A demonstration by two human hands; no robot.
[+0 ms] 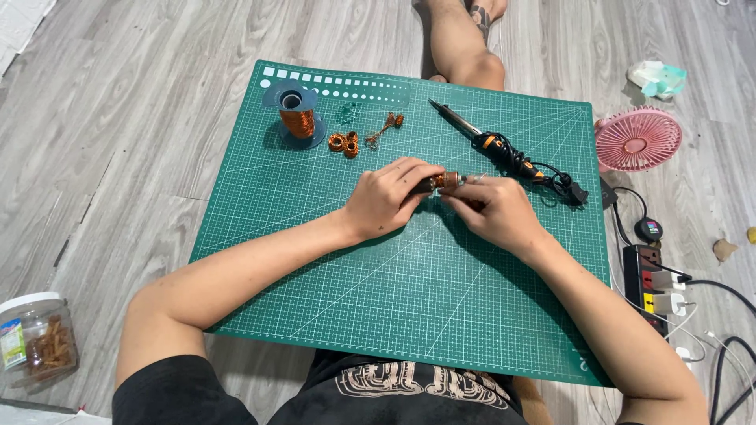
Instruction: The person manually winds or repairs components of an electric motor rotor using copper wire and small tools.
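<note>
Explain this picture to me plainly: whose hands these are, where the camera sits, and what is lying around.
The one picture comes from a camera on a person's head, looking down. The left hand and right hand together hold a small copper-wound cylinder over a green cutting mat on the floor. On the mat lie a spool of copper wire, two small copper coils and a soldering iron. Beside the mat are a pink fan, a power strip and a plastic jar.

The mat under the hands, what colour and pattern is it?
Dark green cutting mat with a fine pale grid and diagonal guide lines; the head view shows it.
</note>
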